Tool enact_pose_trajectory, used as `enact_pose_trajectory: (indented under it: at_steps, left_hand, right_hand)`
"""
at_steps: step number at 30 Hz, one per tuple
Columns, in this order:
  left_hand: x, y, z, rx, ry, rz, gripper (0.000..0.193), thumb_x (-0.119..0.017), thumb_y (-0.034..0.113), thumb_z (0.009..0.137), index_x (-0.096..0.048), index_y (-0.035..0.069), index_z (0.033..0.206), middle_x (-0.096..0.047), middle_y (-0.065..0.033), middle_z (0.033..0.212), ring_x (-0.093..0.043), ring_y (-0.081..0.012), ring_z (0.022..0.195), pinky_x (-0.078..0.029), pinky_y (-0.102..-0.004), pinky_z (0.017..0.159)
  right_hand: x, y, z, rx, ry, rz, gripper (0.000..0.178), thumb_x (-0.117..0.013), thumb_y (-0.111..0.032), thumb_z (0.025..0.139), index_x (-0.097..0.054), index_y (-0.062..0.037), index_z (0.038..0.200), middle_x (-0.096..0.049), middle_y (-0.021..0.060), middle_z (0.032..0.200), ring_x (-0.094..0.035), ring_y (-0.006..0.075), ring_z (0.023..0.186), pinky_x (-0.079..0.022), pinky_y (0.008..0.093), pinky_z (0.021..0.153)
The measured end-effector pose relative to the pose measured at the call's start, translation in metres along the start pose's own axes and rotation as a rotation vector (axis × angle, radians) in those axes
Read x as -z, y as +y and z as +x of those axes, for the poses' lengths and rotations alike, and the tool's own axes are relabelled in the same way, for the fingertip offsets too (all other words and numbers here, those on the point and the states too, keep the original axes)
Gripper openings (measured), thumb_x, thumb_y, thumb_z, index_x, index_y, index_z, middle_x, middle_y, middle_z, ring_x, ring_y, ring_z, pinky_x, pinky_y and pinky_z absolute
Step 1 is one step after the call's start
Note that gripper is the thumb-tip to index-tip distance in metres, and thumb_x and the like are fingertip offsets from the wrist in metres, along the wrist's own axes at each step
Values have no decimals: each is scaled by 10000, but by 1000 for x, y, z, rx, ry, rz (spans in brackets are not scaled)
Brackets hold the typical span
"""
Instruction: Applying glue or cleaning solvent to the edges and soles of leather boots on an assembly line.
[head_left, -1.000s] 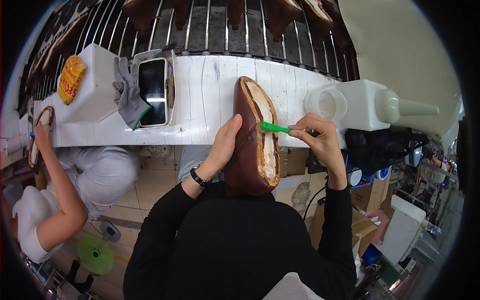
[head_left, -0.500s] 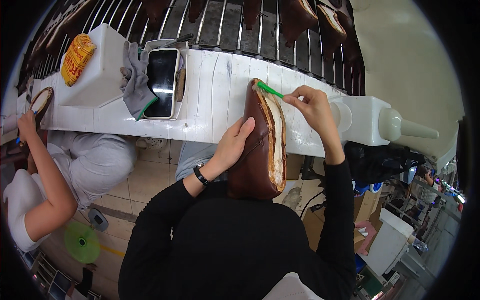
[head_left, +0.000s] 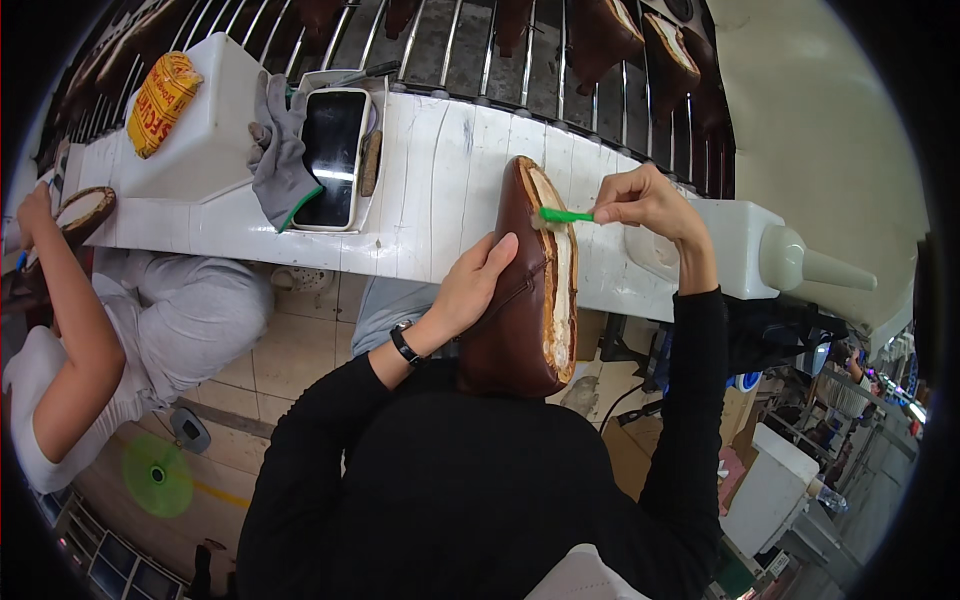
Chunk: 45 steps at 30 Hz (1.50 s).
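From the head, the left hand (head_left: 472, 288) holds the side of a brown shoe (head_left: 510, 335), whose pale bottom shows. The right hand (head_left: 645, 205) pinches a green brush (head_left: 568, 216). Just left of that pinch, the brush's tip touches the shoe near its edge. A white box (head_left: 735, 245) sits to the pinch's right.

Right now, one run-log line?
left hand: holding brown shoe | right hand: holding green brush | brush head: at shoe's underside rim | phone: left of shoe
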<state>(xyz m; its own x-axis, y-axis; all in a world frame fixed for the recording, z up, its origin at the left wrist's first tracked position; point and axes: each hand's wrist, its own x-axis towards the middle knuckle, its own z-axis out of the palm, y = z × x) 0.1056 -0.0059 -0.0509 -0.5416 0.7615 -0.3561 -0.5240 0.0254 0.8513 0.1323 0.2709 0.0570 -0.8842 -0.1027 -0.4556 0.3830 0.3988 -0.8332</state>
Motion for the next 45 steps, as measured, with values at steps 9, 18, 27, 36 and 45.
enact_pose_trajectory:
  at_steps: [9,18,27,36,45]
  left_hand:
    - [-1,2,0,-8,-22,-31,538,-415,489,1006,-563,-25,1063,-606,-69,951,-519,-130,877,-426,-272,829]
    - [-5,13,-3,36,-57,-115,538,-429,481,1005,-549,-33,1105,-606,-57,984,-538,-104,905,-443,-254,837]
    - [-2,5,-1,-15,-49,-113,510,-434,451,1013,-549,-37,1103,-603,-49,1010,-518,-88,928,-430,-245,854]
    - [-8,20,-5,39,-62,-210,518,-426,436,1019,-536,-45,1174,-607,-48,1072,-535,-88,982,-432,-245,892]
    - [-6,10,-3,-18,-11,-69,488,-432,420,1020,-565,-45,1089,-604,-39,1008,-515,-84,921,-430,-244,852]
  right_hand:
    - [-9,5,16,41,239,-26,164,-777,-177,796,-726,-24,766,-566,-34,595,-356,25,510,-246,220,461]
    - [-12,-3,-26,-4,29,10,157,-801,-161,764,-721,-26,761,-575,-31,603,-426,45,579,-319,232,534]
    - [-49,-17,-68,64,-68,72,170,-801,-148,755,-722,-4,796,-671,15,709,-560,71,676,-416,233,615]
    - [-66,26,-80,-148,470,154,145,-737,-160,835,-717,-29,777,-530,-58,595,-386,24,538,-259,225,474]
    - [-113,-9,-132,-64,297,433,87,-759,-65,784,-716,10,772,-648,16,699,-502,43,609,-374,222,537]
